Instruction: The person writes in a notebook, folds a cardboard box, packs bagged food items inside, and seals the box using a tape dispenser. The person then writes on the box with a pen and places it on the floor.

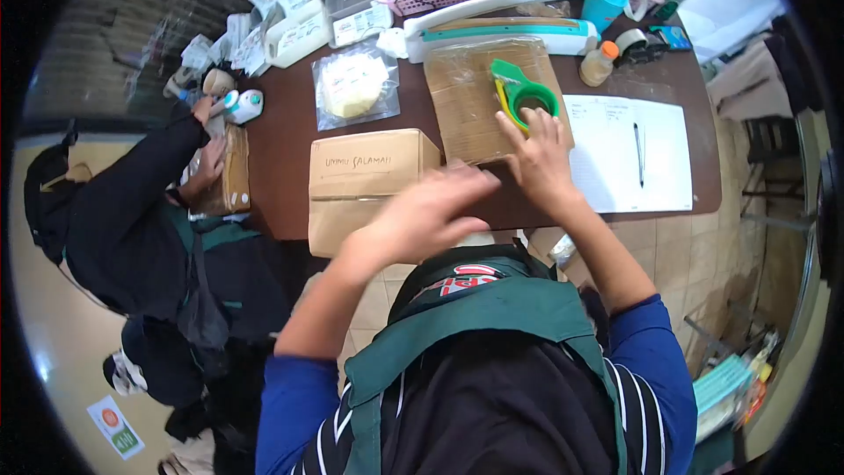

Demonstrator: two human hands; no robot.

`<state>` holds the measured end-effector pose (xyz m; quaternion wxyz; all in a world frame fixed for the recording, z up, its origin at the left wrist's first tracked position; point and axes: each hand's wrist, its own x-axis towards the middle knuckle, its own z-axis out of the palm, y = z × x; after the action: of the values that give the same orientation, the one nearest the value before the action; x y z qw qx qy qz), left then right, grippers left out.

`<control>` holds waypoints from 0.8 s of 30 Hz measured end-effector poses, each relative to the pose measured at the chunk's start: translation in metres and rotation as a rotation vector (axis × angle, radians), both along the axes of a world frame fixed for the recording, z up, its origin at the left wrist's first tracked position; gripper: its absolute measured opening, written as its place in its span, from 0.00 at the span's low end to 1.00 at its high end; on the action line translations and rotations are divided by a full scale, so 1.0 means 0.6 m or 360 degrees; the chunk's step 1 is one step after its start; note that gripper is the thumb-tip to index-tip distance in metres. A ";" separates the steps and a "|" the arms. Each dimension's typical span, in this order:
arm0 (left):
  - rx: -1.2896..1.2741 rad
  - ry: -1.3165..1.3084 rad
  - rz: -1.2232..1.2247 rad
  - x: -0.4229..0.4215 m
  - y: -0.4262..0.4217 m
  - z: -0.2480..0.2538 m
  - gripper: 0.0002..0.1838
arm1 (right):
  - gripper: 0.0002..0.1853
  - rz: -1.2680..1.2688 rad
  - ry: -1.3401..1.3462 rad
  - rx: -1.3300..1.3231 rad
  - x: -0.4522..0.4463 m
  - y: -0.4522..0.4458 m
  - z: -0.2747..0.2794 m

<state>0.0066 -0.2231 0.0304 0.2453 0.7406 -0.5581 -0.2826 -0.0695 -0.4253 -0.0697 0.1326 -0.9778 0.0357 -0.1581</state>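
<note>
At one o'clock from the view's centre, a green plastic tape dispenser with a yellow edge (520, 88) is lying on a flat brown cardboard piece (460, 101). The right hand (540, 158) is reaching its lower rim with fingers half bent, grip impossible to tell; the blurred left hand (426, 213), loosely spread, is hovering beside a lettered brown cardboard box (365, 164) at ten o'clock.

"What is worn over the front?"

"A dark green apron (483, 330) is worn, by which straps of the same green are carried. A red-and-white emblem (466, 280) is set on it, its lettering too slanted to be read in full."

"And above that?"

"A plain black cloth (492, 405) is draped."

"The arms?"

"They are covered by blue sleeves (655, 361) to about the elbows; beside these, black fabric is lined with white stripes (648, 418)."
</note>
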 end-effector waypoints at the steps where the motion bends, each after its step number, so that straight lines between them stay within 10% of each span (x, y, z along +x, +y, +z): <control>1: -0.0158 -0.0123 0.0277 0.019 0.043 0.034 0.33 | 0.31 -0.0047 -0.0120 0.0010 -0.007 0.031 0.023; 4: -0.0209 -0.0448 0.1319 0.073 0.194 0.013 0.32 | 0.34 0.0177 -0.0125 0.1359 -0.022 0.133 0.024; 6: -0.0247 0.0310 0.1735 0.108 0.289 -0.058 0.32 | 0.38 0.0208 -0.0122 0.1902 -0.013 0.220 -0.027; 8: -0.0474 0.1401 0.1802 0.113 0.336 -0.123 0.33 | 0.37 0.0021 -0.0285 0.2048 0.006 0.289 -0.060; 15: -0.0294 0.2257 0.1524 0.117 0.338 -0.161 0.35 | 0.36 -0.0768 -0.0123 0.2506 0.056 0.327 -0.178; 24: 0.0381 0.1582 0.1204 0.007 0.345 -0.083 0.39 | 0.28 -0.1782 -0.0145 0.2247 -0.096 0.406 -0.201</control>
<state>0.0109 -0.0160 -0.0194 0.4734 0.6893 -0.0419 -0.5468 -0.1274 -0.1817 -0.1902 0.6070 -0.5012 0.5901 -0.1793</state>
